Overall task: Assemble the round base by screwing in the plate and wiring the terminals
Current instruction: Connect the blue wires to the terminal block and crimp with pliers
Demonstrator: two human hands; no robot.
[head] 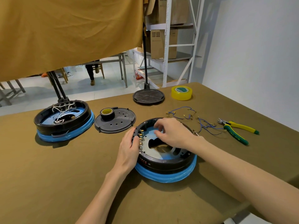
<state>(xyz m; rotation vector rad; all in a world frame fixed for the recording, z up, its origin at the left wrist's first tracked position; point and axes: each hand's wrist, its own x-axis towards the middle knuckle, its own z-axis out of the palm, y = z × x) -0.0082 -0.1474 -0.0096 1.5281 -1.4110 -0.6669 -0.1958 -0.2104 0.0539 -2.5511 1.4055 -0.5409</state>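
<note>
Your round base (166, 160) sits at lower centre of the frame on the olive surface (48, 175), a black ring over a blue band, with a blue plate (148, 135) inside it and a row of brass terminals (141, 138) along its left inner wall. Your left hand (129, 147) lies against the left rim, fingers curled over the edge beside the terminals, so its grip is on the base itself. Your right hand (171, 133) reaches over the middle of the ring with fingers bent toward the plate; they hide whatever is beneath them, and you cannot tell whether that grip pinches a screw or nothing at all. Your right wrist also covers the far right rim. To the right of the base lie loose blue wires (186, 113) with small brass ends, tangled and hard to count, and just beyond them yellow-and-green pliers (237, 128). A yellow tape roll (182, 92) stands at upper right of the surface, near a dark round stand foot (148, 96). Left of centre a black cover disc (115, 120) carries a roll of black tape (107, 113). At the far left a second base (63, 122) shows white wiring inside. A tan cloth (64, 29) fills the upper left and cuts off the room behind.
</note>
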